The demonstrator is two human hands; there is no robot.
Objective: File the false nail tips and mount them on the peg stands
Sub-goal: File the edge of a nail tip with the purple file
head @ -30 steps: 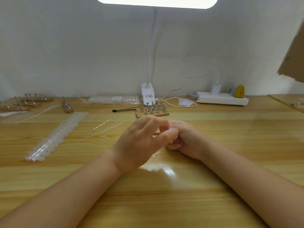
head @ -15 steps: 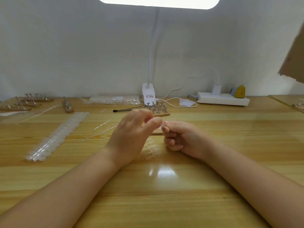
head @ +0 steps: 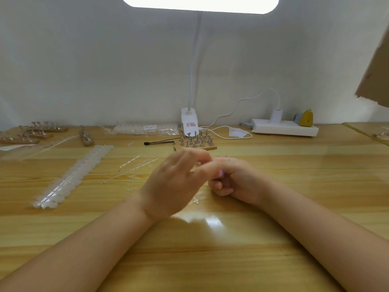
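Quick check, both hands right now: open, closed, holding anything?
Left hand: blurred mid-motion, fingers reach toward the right; grip cannot be told.
Right hand: fingers curled, something small and purplish at its fingertips; unidentifiable.

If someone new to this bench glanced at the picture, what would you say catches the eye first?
First the two hands meeting mid-table: the left hand, blurred, fingers reaching toward the curled right hand, which seems to pinch something small and purplish. Next, the bright desk lamp overhead, clamped at the back edge, with a wooden peg stand just in front of its base. To the left lies a long strip of clear nail tips.
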